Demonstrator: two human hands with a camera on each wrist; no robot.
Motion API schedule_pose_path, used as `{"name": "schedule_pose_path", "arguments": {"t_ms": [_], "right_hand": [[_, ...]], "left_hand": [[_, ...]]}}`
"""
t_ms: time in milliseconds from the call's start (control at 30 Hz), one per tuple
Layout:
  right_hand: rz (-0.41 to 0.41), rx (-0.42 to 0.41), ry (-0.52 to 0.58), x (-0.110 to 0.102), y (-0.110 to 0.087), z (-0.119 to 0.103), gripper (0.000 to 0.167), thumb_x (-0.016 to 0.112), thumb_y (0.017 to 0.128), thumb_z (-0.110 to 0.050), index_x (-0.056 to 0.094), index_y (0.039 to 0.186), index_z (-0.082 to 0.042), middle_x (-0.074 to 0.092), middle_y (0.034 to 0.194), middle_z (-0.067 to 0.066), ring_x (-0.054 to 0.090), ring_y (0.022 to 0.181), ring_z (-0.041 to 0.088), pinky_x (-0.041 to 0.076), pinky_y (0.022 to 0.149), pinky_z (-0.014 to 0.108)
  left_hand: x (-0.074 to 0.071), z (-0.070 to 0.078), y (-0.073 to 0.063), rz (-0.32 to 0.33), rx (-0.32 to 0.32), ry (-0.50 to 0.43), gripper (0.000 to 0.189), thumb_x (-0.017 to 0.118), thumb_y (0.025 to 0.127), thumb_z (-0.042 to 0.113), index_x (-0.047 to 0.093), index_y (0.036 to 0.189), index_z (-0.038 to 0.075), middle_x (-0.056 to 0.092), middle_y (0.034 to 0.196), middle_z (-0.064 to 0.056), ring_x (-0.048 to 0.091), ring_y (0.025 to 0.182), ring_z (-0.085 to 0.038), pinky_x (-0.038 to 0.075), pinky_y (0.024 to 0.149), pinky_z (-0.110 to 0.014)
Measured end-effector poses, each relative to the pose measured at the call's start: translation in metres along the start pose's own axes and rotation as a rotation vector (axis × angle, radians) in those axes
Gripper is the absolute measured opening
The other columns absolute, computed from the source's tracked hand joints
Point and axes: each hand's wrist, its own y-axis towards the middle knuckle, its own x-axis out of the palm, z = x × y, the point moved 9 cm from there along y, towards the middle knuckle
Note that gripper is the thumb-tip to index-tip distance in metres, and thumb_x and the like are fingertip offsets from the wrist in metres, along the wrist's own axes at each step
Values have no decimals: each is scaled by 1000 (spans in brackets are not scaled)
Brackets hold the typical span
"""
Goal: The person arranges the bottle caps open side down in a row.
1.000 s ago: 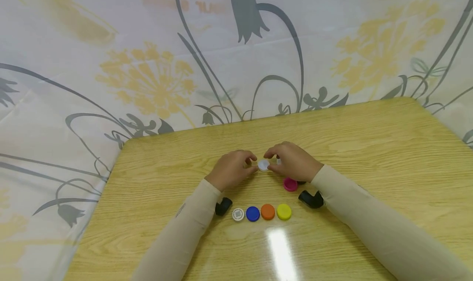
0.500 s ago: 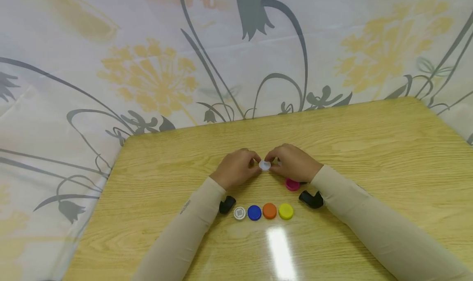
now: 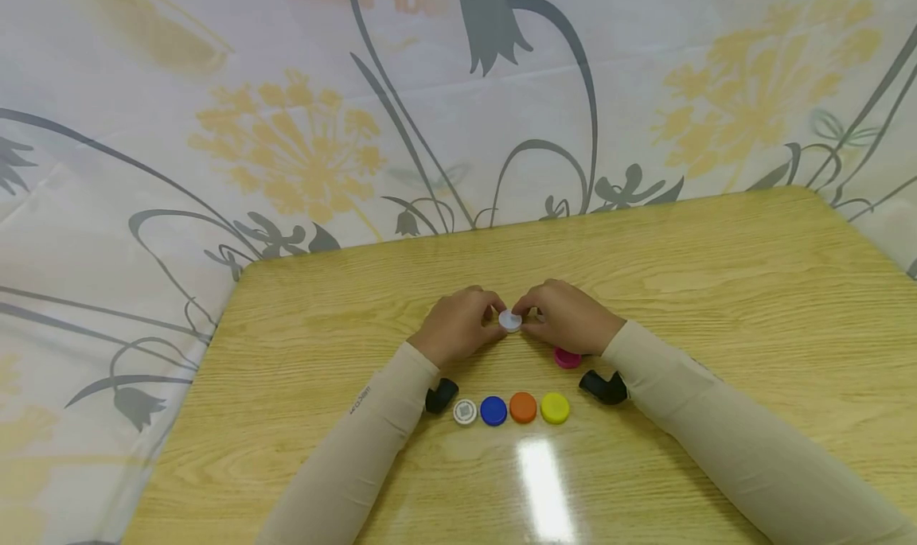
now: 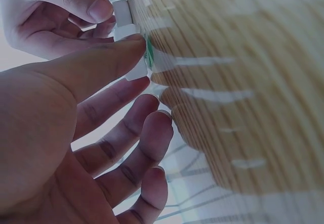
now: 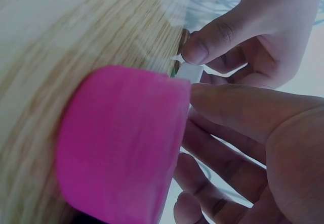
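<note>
A small white bottle cap [image 3: 510, 321] is on the table between my two hands, a bit of green showing at its underside in the left wrist view. My left hand [image 3: 458, 326] pinches its left side with thumb and forefinger, the other fingers loosely bent. From the right, my right hand [image 3: 569, 318] pinches the same cap; its fingertips are partly hidden by a pink cap [image 5: 121, 143] in the right wrist view. That pink cap stands on the table just under my right wrist.
Nearer me is a row of caps: a white one [image 3: 465, 412] with a square mark, a blue one [image 3: 493, 410], an orange one [image 3: 523, 407] and a yellow one [image 3: 555, 408]. Black curved pieces [image 3: 604, 387] show beside both sleeves. A flower-patterned cloth [image 3: 415, 115] hangs behind the table.
Both hands have closed in on the white cap from either side, and their fingertips now meet its edge. The row of caps keeps its arrangement on the table.
</note>
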Motion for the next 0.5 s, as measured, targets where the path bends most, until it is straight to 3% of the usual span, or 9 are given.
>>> {"name": "schedule_pose_path", "arguments": {"t_ms": [200, 500], "right_hand": [[36, 3, -4, -4, 0, -1, 17, 73, 87, -7, 78, 103, -4, 76, 99, 6, 64, 84, 18, 53, 77, 36], [125, 8, 3, -16, -2, -2, 19, 74, 86, -4, 76, 105, -2, 76, 101, 9, 66, 86, 23, 56, 79, 39]], "left_hand": [[0, 0, 0, 13, 13, 1, 26, 71, 94, 31, 73, 112, 13, 69, 98, -3, 63, 87, -16, 54, 78, -32], [-3, -4, 2, 43, 15, -104, 27, 68, 96, 34, 71, 113, 13, 74, 96, 0, 67, 85, -14, 55, 79, -30]]}}
